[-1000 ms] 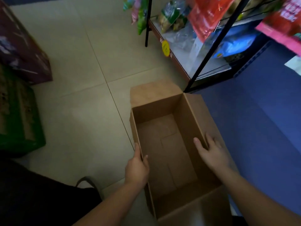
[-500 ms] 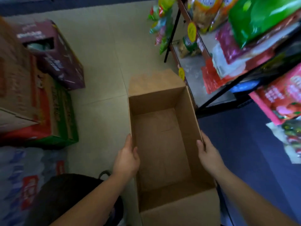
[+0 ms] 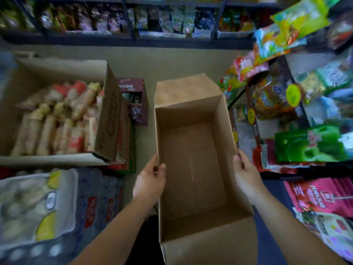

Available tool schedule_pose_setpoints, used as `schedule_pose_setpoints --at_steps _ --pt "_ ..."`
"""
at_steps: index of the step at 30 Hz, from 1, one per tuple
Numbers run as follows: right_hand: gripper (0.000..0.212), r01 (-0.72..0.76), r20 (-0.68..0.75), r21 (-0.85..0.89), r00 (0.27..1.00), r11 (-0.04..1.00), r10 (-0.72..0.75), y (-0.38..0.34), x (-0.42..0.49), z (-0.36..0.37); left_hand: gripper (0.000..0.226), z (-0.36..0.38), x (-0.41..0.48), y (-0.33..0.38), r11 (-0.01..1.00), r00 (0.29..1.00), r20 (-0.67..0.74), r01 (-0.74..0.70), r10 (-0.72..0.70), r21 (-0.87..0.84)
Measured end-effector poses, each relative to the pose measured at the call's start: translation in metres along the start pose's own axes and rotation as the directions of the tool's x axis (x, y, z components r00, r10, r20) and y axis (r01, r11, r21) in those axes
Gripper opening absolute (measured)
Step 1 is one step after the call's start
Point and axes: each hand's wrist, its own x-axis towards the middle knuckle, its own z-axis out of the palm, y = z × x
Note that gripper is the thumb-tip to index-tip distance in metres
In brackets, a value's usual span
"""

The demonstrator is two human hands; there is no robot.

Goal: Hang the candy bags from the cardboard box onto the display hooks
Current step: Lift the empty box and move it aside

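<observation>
Beige floor tiles (image 3: pixel 172 60) ran down a narrow shop aisle, closed at the far end by dark metal shelving (image 3: pixel 133 33) packed with blurred snack packets. At the centre of the view was a plain brown cardboard box (image 3: pixel 223 131), open at the top, its far flap (image 3: pixel 187 90) folded outward and its bare bottom showing the flap seams.

The left hand (image 3: pixel 150 180) was clamped on the rim of the box's left wall, thumb inside and fingers curled down the outside. The right hand (image 3: pixel 246 175) gripped the rim of the right wall the same way, its thumb lying over the inner face. Both forearms reached in from the bottom of the view, one on each side of the box.

Just beside the box on the right stood a display rack crowded with colourful candy bags: a glossy green bag (image 3: pixel 309 144) near the right hand, a pink bag with white lettering (image 3: pixel 321 194) below it, and a yellow-green bag (image 3: pixel 299 18) high up. Round yellow price tags (image 3: pixel 293 94) showed among them. What the bags hung from was too blurred to tell.

On the left, a large open printed carton (image 3: pixel 112 119) held cream and red packets, with a small maroon box (image 3: pixel 135 100) behind it. Nearer lay a shrink-wrapped pack of bottles (image 3: pixel 99 203) and a pale sack with yellow patches (image 3: pixel 28 207).
</observation>
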Motion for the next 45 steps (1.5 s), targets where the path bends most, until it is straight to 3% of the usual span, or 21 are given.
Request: schedule_pose_setpoints --at_steps 10,15,20,27,37,41,45 --pt "0.069 0.039 0.060 -0.010 0.997 0.999 -0.039 -0.140 0.067 -0.020 0.055 -0.047 0.058 0.118 1.000 0.997 -0.079 0.018 -0.019 -0.014" --pt "0.066 0.291 0.169 -0.154 0.949 0.944 -0.265 -0.210 0.150 -0.047 0.055 -0.053 0.107 0.184 0.995 0.983 -0.185 -0.011 -0.008 -0.099" --pt "0.060 0.468 0.306 -0.164 0.861 0.869 -0.406 -0.292 0.217 -0.049 0.050 -0.088 0.153 0.230 0.999 0.944 -0.327 -0.043 0.039 -0.006" --pt "0.066 0.584 0.466 -0.128 0.749 0.801 -0.472 -0.427 0.295 0.007 0.059 -0.145 0.240 0.274 0.992 0.900 -0.428 0.030 -0.082 -0.125" --pt "0.070 0.599 0.564 -0.179 0.712 0.780 -0.418 -0.619 0.385 0.105 0.070 -0.245 0.386 0.318 0.955 0.853 -0.471 0.098 -0.226 -0.280" --pt "0.073 0.646 0.657 -0.136 0.626 0.751 -0.420 -0.676 0.414 0.159 0.055 -0.281 0.424 0.320 0.926 0.823 -0.497 0.088 -0.275 -0.366" --pt "0.075 0.718 0.749 -0.144 0.529 0.681 -0.399 -0.729 0.448 0.228 0.060 -0.309 0.475 0.307 0.876 0.770 -0.510 0.126 -0.382 -0.466"
